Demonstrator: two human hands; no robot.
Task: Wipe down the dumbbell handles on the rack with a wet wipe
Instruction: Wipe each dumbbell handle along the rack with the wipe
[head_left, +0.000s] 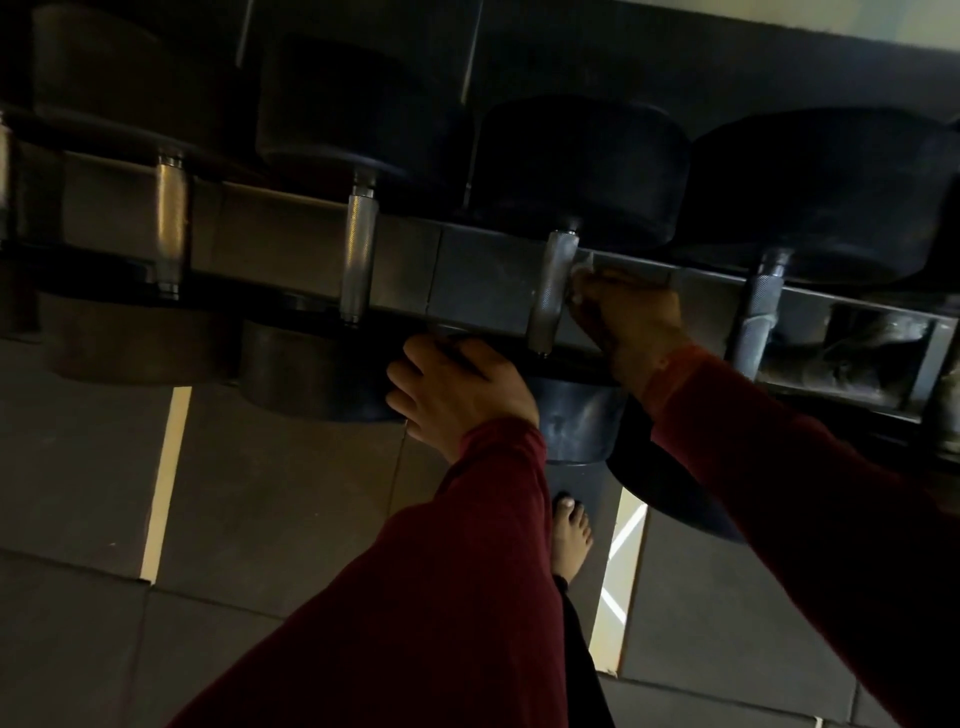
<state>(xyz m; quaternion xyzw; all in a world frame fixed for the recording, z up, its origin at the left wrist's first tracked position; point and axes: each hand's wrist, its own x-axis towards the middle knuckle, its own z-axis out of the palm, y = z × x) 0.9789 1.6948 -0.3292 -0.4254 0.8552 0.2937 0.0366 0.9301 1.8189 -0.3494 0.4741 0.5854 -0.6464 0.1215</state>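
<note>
A: Room is dim. Floor (260, 493) of large matte tiles; your bare foot (571, 530) stands on it below the rack (483, 280), whose grey metal rail carries four dumbbells side by side.

B: Hands?

A: Your right hand (631, 325) is curled around a pale, crumpled wet wipe (584, 273), pressing it against the right side of the third dumbbell handle (553, 291), a knurled steel cylinder. Your left hand (457, 389) rests on the rack's front edge just left of that handle, fingers bent over a black round weight head; whether it grips I cannot tell.

B: Sleeves?

A: Dark red, both arms.
</note>
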